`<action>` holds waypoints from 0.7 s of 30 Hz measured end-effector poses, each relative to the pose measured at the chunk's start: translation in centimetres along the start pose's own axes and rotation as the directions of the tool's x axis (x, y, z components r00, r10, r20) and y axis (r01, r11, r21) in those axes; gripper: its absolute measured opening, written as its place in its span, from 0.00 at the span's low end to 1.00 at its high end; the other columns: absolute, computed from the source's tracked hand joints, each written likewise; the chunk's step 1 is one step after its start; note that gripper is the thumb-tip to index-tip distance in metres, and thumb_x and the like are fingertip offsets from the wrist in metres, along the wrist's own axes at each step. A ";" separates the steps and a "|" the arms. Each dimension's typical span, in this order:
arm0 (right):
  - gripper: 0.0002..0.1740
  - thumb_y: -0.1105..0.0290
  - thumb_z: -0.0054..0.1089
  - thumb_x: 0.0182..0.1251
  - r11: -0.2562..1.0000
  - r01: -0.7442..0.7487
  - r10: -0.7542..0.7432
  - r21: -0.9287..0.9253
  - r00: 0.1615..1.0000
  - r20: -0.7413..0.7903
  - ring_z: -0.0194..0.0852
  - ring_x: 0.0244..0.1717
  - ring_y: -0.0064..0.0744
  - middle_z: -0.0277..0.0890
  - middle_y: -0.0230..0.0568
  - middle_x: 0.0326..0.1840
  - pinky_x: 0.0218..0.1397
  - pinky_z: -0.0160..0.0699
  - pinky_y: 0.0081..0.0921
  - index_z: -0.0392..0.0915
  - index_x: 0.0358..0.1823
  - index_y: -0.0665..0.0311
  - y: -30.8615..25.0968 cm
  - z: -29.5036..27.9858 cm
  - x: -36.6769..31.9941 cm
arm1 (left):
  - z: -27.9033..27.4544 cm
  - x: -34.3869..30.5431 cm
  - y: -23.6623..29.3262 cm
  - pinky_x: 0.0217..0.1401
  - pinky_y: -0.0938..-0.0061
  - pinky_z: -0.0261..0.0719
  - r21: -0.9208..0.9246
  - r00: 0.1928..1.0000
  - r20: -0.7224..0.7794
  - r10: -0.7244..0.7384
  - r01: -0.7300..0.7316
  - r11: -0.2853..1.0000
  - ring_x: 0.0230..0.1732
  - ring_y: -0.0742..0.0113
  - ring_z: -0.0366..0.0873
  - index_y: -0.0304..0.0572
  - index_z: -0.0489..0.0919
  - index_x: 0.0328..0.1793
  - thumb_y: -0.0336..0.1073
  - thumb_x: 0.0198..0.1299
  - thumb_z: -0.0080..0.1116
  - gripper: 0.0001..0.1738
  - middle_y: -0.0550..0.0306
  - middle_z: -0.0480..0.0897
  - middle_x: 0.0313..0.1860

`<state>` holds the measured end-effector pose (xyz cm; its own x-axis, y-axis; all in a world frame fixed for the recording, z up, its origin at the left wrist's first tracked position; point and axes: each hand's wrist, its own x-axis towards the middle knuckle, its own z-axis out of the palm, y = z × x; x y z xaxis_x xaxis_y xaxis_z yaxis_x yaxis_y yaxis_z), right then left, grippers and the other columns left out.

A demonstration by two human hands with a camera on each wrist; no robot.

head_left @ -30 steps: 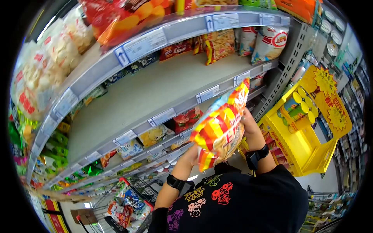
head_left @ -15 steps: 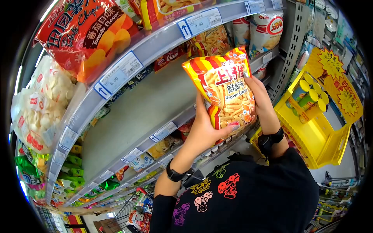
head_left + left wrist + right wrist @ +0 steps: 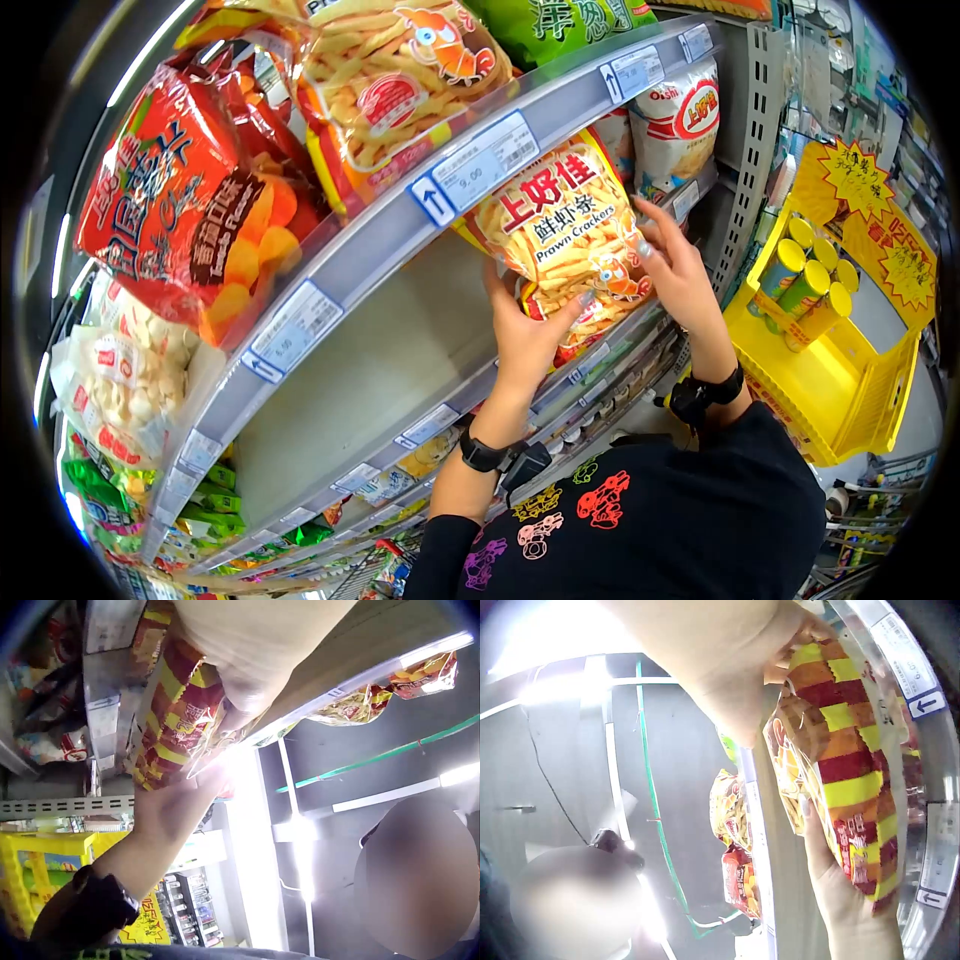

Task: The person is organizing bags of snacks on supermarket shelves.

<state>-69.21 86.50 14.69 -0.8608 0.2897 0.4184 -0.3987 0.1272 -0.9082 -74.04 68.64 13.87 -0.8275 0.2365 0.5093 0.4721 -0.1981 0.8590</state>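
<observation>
A bag of prawn crackers (image 3: 575,235), with a yellow-and-red striped edge, is held upright in front of the middle shelf. Its upper left corner passes behind the upper shelf's price rail in the head view. My left hand (image 3: 528,335) grips the lower left side, thumb across the front and the other fingers hidden behind. At the right edge, the right hand (image 3: 685,270) touches the bag with fairly straight fingers. The right wrist view shows the bag's striped side (image 3: 847,772) between both hands.
Overhead sit red potato chip bags (image 3: 190,200), a large cracker bag (image 3: 400,90) and a green bag (image 3: 565,30). A white bag (image 3: 678,125) stands right of the prawn crackers. The price rail (image 3: 470,170) crosses above; a yellow display stand (image 3: 820,380) holds cans at right.
Both hands have raised the bag from low by the body, turned its front into view and moved it to the shelf opening. The right fingers have shifted to its edge.
</observation>
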 end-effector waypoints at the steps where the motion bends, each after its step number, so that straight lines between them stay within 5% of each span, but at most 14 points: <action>1: 0.32 0.65 0.56 0.61 0.999 0.039 -0.039 -0.014 0.999 -0.004 0.73 0.48 0.33 0.72 0.51 0.48 0.50 0.70 0.25 0.55 0.63 0.69 0.6 0.0 0.1 | 0.1 0.8 0.0 0.56 0.69 0.71 0.029 1.000 0.001 0.014 -0.014 0.999 0.57 0.57 0.69 0.32 0.41 0.68 0.26 0.41 0.68 0.54 0.39 0.63 0.58; 5: 0.30 0.65 0.57 0.58 0.920 0.171 -0.196 -0.354 0.980 -0.038 0.72 0.50 0.43 0.71 0.55 0.49 0.51 0.69 0.29 0.59 0.60 0.69 0.3 0.3 2.0 | 1.2 3.0 0.0 0.58 0.69 0.69 0.172 0.994 0.033 0.101 -0.105 0.979 0.59 0.56 0.67 0.31 0.37 0.69 0.28 0.42 0.67 0.56 0.38 0.60 0.61; 11: 0.28 0.64 0.54 0.60 0.927 0.295 -0.315 -0.233 0.947 -0.057 0.72 0.48 0.46 0.71 0.54 0.48 0.51 0.68 0.31 0.61 0.60 0.68 3.2 0.1 5.7 | 1.5 5.1 -2.6 0.65 0.67 0.58 0.214 0.994 0.038 0.105 -0.111 0.970 0.65 0.51 0.58 0.31 0.34 0.70 0.29 0.47 0.63 0.54 0.38 0.53 0.66; 18: 0.22 0.66 0.51 0.62 0.880 0.374 -0.415 -0.293 0.905 -0.091 0.72 0.43 0.49 0.73 0.54 0.41 0.47 0.69 0.34 0.64 0.56 0.67 3.8 0.3 8.6 | 2.3 7.0 -1.9 0.65 0.66 0.58 0.484 0.974 0.070 0.216 -0.223 0.846 0.65 0.51 0.58 0.30 0.36 0.69 0.31 0.45 0.65 0.55 0.36 0.54 0.65; 21: 0.20 0.68 0.50 0.62 0.908 0.333 -0.374 -0.253 0.917 -0.139 0.72 0.39 0.49 0.74 0.54 0.38 0.43 0.70 0.34 0.66 0.54 0.65 4.7 0.7 9.5 | 3.3 7.1 -2.7 0.59 0.67 0.66 0.527 0.986 0.019 0.168 -0.152 0.836 0.59 0.49 0.67 0.27 0.39 0.68 0.35 0.45 0.65 0.53 0.33 0.62 0.60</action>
<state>-79.49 89.21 14.45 -0.5960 0.3495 0.7229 -0.5688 0.4518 -0.6873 -80.16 74.01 15.29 -0.7309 0.2176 0.6469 0.6808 0.2999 0.6683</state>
